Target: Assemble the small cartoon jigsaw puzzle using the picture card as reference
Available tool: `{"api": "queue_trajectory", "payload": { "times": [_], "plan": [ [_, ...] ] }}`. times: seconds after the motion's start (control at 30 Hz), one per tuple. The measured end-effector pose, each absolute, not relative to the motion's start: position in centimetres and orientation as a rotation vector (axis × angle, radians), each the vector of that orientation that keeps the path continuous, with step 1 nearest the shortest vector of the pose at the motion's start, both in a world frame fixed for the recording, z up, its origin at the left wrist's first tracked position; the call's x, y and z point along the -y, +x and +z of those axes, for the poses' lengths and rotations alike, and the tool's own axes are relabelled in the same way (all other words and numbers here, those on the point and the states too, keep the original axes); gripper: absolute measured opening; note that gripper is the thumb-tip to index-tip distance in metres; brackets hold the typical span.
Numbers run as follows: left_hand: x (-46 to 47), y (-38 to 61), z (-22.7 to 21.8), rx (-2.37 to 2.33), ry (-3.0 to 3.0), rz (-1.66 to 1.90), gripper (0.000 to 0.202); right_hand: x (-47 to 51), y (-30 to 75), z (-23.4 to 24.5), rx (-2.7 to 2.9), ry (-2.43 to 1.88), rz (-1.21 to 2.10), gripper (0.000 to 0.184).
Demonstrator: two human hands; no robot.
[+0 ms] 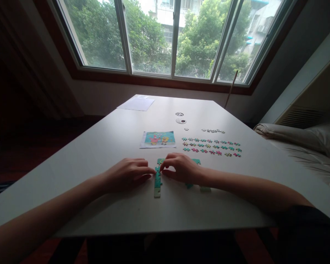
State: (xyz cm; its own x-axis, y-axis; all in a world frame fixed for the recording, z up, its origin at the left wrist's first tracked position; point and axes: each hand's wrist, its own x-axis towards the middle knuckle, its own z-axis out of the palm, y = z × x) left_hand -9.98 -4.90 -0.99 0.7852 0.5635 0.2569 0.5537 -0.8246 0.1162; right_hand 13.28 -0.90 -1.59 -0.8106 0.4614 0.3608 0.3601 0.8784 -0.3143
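A vertical strip of joined green jigsaw pieces [157, 181] lies flat on the white table, its lowest piece pale. My left hand [132, 171] rests beside it with fingers stretched out, the index fingertip touching the strip's left edge. From the other side, my right hand [181, 167] has its thumb and index finger curled in at a jigsaw piece [157, 168] near the strip's top. A horizontal row of joined pieces [196, 161] runs behind my right hand, which hides its middle. Below my right wrist, more pieces [205, 189] show in part.
Beyond my hands lies a printed reference picture [159, 139] with cartoon figures. Rows of loose jigsaw pieces [209, 145] spread to its right, with paler pieces [213, 131] behind. Two round items [180, 121] and a paper sheet [137, 103] sit farther back on the table [104, 205].
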Motion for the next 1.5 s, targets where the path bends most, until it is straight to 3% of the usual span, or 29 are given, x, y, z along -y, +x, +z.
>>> {"api": "queue_trajectory", "payload": {
  "times": [0.83,1.5],
  "plan": [
    [5.20,-9.99,-0.48,-0.830,2.900,0.425,0.027,0.67,12.75,-1.41,2.593,-0.775,0.421,0.010],
    [5.22,-10.14,-0.56,-0.839,2.877,0.405,0.026,0.26,13.45,-1.56,2.744,-0.404,0.069,0.017]
  ]
}}
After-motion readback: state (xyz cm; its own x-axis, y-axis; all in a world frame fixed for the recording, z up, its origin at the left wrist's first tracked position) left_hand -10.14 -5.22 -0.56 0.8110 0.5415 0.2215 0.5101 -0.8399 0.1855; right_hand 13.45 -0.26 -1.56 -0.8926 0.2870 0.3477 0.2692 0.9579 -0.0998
